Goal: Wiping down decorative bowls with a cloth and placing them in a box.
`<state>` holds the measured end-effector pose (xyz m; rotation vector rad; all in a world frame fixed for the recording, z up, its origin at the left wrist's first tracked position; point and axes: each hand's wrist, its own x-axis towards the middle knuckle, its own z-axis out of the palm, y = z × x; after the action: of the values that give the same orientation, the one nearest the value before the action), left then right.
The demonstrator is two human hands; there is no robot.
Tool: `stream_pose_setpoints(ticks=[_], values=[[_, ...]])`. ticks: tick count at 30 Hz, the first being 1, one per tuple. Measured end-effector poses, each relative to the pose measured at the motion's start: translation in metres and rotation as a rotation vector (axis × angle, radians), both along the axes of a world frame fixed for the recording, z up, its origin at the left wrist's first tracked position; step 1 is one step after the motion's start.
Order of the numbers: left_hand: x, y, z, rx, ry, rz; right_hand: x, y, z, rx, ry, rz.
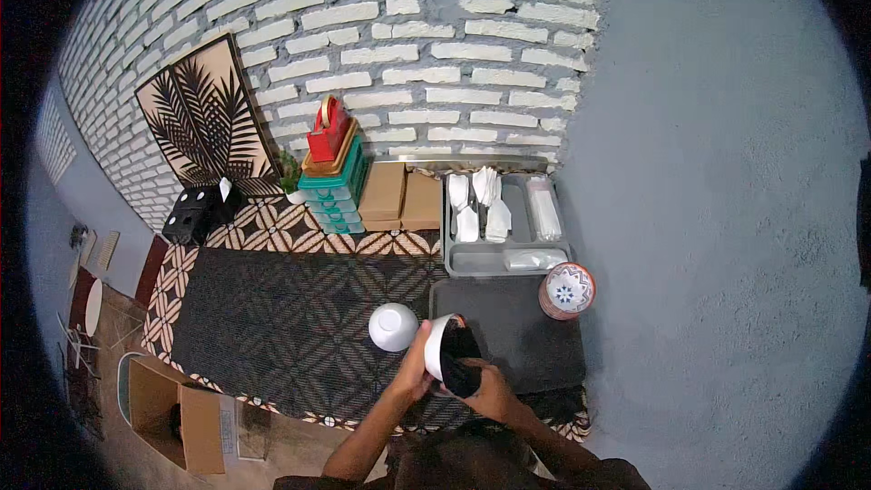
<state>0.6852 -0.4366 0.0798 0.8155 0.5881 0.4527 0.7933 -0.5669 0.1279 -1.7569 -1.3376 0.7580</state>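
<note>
My left hand [414,369] grips a white bowl [433,350] by its outer side, the bowl tipped so that its mouth faces right. A black cloth [461,362] covers much of the bowl's opening, and my right hand [491,391] holds it there from the right. Just left of my left hand, a second white bowl [393,327] rests upside down on the dark woven mat [292,320]. Beyond my right hand, a stack of bowls with patterned insides [569,291] stands on a dark grey tray [507,303].
Behind the tray sits a grey cutlery organizer [480,258] with white-wrapped items. Cardboard boxes [382,194], a teal drawer unit [332,207] topped by a red tape dispenser [326,136], and a black dice-patterned tissue box [194,211] line the brick wall. An opened carton [160,415] stands lower left.
</note>
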Motion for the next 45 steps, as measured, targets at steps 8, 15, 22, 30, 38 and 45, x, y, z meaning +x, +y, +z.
stream_pose_setpoints(ticks=[8, 15, 22, 30, 38, 45], values=[[0.01, -0.017, 0.0, 0.799, -0.116, 0.287, -0.008, 0.009, -0.073, -0.029, 0.08, -0.143], [0.001, 0.018, 0.012, 0.65, -0.177, 0.583, 0.046, 0.002, -0.015, -0.214, 0.851, -0.147], [-0.014, 0.014, 0.024, 0.005, -0.285, 0.498, 0.05, 0.002, -0.064, -0.118, 0.025, -0.698], [0.012, -0.012, 0.016, 0.25, -0.268, 0.396, 0.003, 0.009, -0.013, 0.323, 0.005, -0.11], [0.005, -0.027, 0.023, 0.103, -0.456, 0.121, -0.003, 0.021, -0.028, 0.453, 0.277, -0.589], [0.001, -0.022, 0.044, 0.921, 0.068, 0.421, 0.009, 0.016, -0.064, 0.049, 0.744, -0.746]])
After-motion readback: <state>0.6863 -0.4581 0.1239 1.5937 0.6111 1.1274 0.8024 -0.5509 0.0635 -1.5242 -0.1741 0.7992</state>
